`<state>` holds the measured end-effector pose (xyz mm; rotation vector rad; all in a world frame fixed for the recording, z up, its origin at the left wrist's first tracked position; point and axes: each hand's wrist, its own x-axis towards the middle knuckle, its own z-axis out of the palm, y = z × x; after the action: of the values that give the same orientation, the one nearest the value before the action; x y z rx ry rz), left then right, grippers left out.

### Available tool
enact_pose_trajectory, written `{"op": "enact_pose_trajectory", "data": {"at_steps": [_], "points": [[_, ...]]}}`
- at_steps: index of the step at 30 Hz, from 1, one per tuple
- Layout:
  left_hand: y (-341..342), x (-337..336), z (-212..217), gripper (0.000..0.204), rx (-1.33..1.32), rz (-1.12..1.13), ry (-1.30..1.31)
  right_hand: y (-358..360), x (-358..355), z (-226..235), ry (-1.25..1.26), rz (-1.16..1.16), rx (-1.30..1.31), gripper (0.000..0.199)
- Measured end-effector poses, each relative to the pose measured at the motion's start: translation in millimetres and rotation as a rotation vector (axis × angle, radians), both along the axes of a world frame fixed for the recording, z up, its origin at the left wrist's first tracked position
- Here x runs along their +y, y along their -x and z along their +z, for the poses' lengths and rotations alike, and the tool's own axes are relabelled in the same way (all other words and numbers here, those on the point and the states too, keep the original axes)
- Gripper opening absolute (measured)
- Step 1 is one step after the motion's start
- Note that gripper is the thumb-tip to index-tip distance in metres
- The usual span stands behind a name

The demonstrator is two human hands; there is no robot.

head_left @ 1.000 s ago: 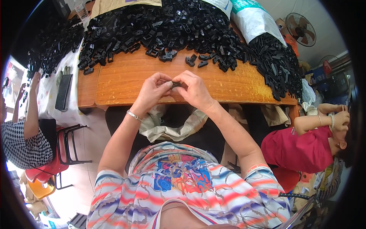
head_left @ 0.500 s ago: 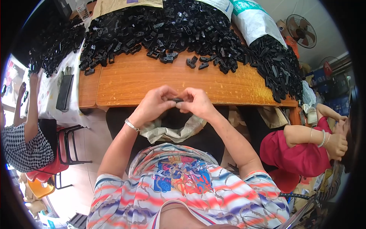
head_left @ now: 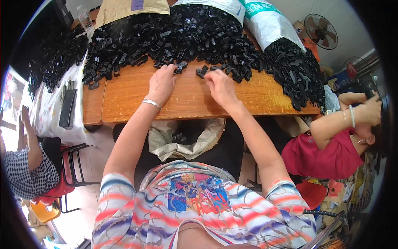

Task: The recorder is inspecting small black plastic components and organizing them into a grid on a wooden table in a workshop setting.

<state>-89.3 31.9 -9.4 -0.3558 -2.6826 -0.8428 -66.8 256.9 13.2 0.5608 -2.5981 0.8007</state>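
Along the near edge of a heap of small black plastic parts (head_left: 137, 41), my left hand (head_left: 163, 84) rests with its fingers curled and pressed together on a black plastic part (head_left: 178, 69). My right hand (head_left: 222, 86) is over the table a little to the right, thumb and fingers bent but apart. Its fingertips are close to a loose black part (head_left: 202, 72); nothing shows between them. Below the table edge, a pale woven sack (head_left: 166, 146) lies open on my lap, with some dark pieces dimly visible inside.
A brown sack (head_left: 124, 10) and a white-green sack (head_left: 273, 25) lie at the heap's back. Slimmer black parts (head_left: 290, 70) are piled at right. Co-workers sit on both sides, one in a red top (head_left: 319, 155). A black case (head_left: 67, 108) lies on the left table.
Both hands, earlier together at the table edge around a small dark piece, have separated and moved forward to the heap. That piece is no longer seen between them. The sack's opening is now more visible.
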Motion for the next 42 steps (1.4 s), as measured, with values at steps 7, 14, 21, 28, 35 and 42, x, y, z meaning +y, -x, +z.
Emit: {"op": "enact_pose_trajectory", "data": {"at_steps": [7,14,21,28,35,42], "points": [[13,7,11,0.020,0.085,-0.015,0.283,62,-4,-6,-0.328,-0.027,-0.018,0.020],[-7,1,12,0.028,0.091,-0.040,0.010,59,-6,-8,-0.296,-0.019,-0.011,0.014],[-41,5,3,0.034,-0.503,-0.220,-1.248,2,-22,15,0.578,0.140,-0.446,0.026],[-61,14,9,0.030,-0.599,-0.283,-1.419,-43,-46,15,0.685,0.172,-0.442,0.032],[-67,9,8,0.025,-0.588,-0.350,-1.499,-51,-43,19,0.378,0.181,-0.092,0.037],[-70,4,8,0.023,-0.580,-0.360,-1.550,-59,-50,33,0.483,0.062,-0.126,0.029]]}}
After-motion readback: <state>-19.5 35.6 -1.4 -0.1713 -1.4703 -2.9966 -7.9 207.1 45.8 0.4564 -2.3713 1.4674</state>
